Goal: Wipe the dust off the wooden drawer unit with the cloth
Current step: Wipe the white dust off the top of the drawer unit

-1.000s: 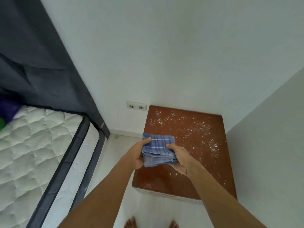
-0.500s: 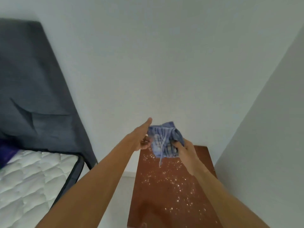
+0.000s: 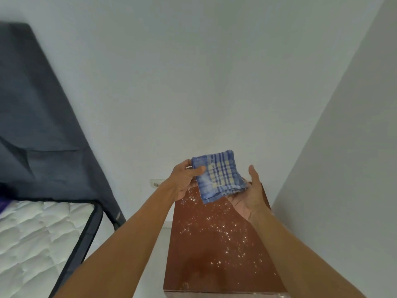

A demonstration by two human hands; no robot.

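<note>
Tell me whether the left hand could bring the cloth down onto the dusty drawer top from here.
Probably yes. The left hand pinches the cloth above the wooden drawer unit, whose dusty top lies bare below; only the right hand, open under the cloth, is near.

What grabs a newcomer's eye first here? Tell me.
A folded blue checked cloth, held in mid-air at centre: the left hand pinches its edge, the right hand lies open beneath it. Below, white dust speckles the reddish top of the wooden drawer unit. A white quilted mattress sits lower left.
</note>
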